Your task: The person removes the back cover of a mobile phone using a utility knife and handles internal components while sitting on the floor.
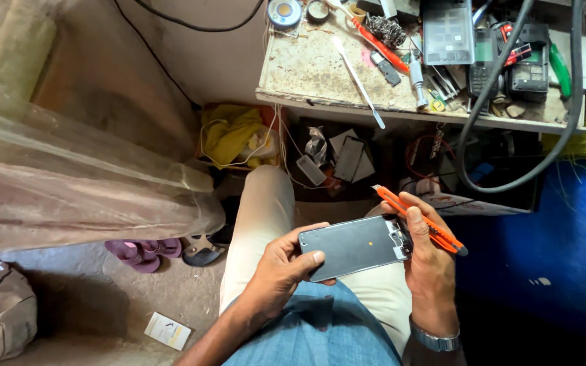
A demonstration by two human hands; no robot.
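We are gripping the opened phone (354, 246) above the lap, left hand (281, 270) fingers pinching its near end, right hand (428, 261) fingers clamping its far end and an orange utility knife (420, 220), partly hiding the phone's circuitry.

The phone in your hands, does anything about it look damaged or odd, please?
The phone, held between left hand and right hand, has its back off: bare grey plate, exposed parts at the right end. The right hand also holds an orange cutter.
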